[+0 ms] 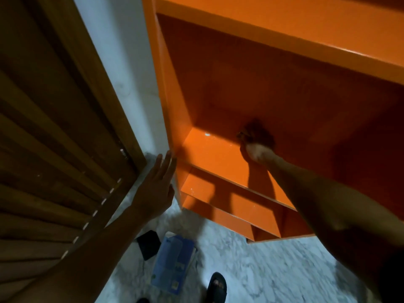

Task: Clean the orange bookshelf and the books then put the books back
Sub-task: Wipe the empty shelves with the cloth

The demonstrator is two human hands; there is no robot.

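Note:
The orange bookshelf (273,90) fills the upper right, its compartments bare of books. My right hand (256,136) reaches deep into one compartment, pressed against the back wall above the shelf board and shut on a pale cloth (255,150). My left hand (159,184) is open with fingers together, its fingertips resting on the shelf's outer left side panel. A blue book (172,263) lies on the floor below, partly over a black book (148,243).
A brown slatted wooden door (50,149) takes up the left. A strip of white wall (131,73) separates it from the shelf. The floor is white-grey marble (273,270). My foot in a black sandal (216,287) stands beside the blue book.

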